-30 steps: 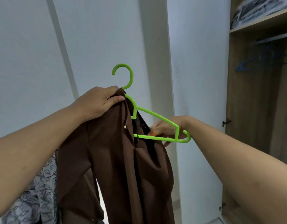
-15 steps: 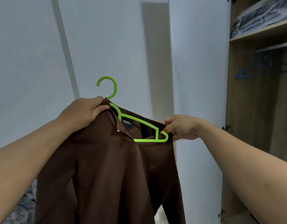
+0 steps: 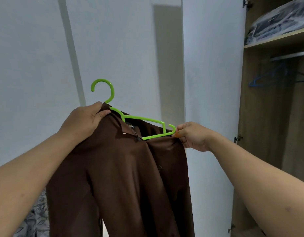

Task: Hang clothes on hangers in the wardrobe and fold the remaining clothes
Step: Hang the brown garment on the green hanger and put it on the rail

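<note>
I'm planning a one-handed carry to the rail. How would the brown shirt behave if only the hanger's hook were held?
The shirt looks floppy, draping in soft folds. Its right shoulder isn't seated over the hanger, so it would probably slide off. It seems light.

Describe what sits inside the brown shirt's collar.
A green hanger runs inside the shirt; its hook, right arm and end show. Its left arm is covered by cloth and the left hand.
</note>
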